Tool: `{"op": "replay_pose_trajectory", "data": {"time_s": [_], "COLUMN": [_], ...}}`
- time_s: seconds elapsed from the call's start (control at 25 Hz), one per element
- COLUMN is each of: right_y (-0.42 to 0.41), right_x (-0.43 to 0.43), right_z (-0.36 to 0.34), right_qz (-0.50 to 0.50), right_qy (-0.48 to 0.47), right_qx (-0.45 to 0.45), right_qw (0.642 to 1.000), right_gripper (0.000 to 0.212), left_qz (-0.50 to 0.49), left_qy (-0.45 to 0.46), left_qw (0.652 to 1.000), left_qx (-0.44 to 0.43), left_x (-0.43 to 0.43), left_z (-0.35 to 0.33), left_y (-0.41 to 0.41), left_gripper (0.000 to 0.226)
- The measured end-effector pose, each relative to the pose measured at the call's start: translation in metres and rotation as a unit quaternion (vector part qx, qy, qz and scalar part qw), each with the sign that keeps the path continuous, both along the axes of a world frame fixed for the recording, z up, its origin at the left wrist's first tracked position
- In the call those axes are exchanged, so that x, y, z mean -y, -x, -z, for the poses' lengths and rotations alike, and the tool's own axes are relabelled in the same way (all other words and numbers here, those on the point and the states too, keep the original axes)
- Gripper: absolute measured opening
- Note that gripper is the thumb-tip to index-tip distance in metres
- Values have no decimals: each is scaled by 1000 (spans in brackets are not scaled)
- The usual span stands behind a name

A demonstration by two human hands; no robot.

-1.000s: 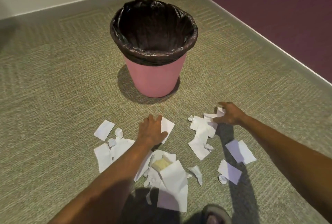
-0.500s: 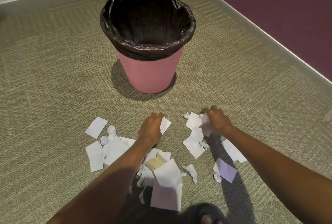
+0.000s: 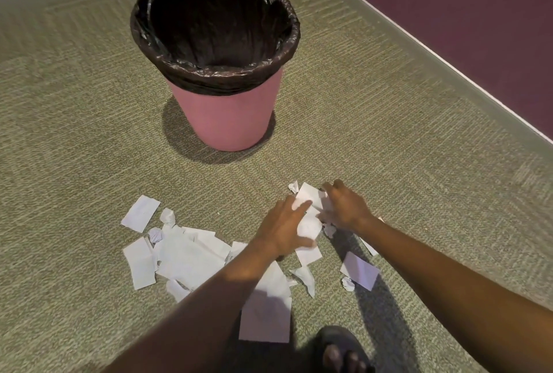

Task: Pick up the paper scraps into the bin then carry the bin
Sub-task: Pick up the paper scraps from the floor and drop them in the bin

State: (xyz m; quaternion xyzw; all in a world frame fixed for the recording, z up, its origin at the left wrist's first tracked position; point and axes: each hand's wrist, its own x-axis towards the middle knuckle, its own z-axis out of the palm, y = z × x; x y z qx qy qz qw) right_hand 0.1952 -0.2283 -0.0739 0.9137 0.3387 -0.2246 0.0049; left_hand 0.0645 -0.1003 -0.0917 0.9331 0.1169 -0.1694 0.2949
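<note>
A pink bin (image 3: 229,121) lined with a black bag (image 3: 215,73) stands upright on the carpet, empty as far as I can see. Several white paper scraps (image 3: 188,256) lie scattered in front of it. My left hand (image 3: 284,227) and my right hand (image 3: 344,208) meet over the right-hand cluster of scraps (image 3: 309,223), pressing paper between them. Both hands have fingers curled onto the paper on the floor. A large scrap (image 3: 266,315) lies under my left forearm, and more pieces (image 3: 359,270) lie by my right forearm.
A purple wall with a pale skirting (image 3: 449,64) runs along the right side, a light wall along the top left. My foot in a dark sandal (image 3: 341,351) shows at the bottom edge. Open carpet (image 3: 74,133) surrounds the bin.
My left hand slid right from the middle scrap to join the right hand at the right-hand cluster. The right hand drew its paper inward. The view moved closer to the floor.
</note>
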Motion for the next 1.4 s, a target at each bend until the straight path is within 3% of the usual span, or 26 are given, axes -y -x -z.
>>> {"op": "replay_pose_trajectory", "data": {"time_s": [0.08,0.24,0.44,0.6,0.8,0.96,1.08,1.24,1.32,1.4], "right_y": [1,-5,-21,-22,-20,-22,-22,-15,-17,-22], "right_x": [-1,-5,2,8,6,-9,-24,-67,-94,-123], "right_z": [2,4,6,4,-33,-92,-147,-222,-253,-276], "right_qz": [-3,28,91,148,209,178,108,44,29,49], "right_qy": [3,20,20,-31,-148,-158,-201,-288,-300,-322], "right_qx": [7,-25,-83,-138,-222,-316,-376,-441,-437,-417], "right_qw": [1000,999,992,979,941,919,898,849,847,849], "right_gripper": [65,67,51,15,26,18,28,44,43,34], "left_qz": [71,114,112,120,-72,-178,-218,-275,-318,-355], "left_qy": [-97,-152,-129,-86,106,220,309,305,327,325], "left_qw": [993,981,985,988,990,951,907,854,823,817], "left_qx": [15,30,31,54,62,122,185,318,338,318], "left_x": [11,23,28,26,-6,-57,-91,-140,-166,-189], "left_z": [4,6,3,4,-33,-111,-186,-269,-290,-301], "left_y": [-1,-3,-2,2,-1,3,16,6,-11,-28], "left_gripper": [95,83,51,28,24,22,11,20,22,25]}}
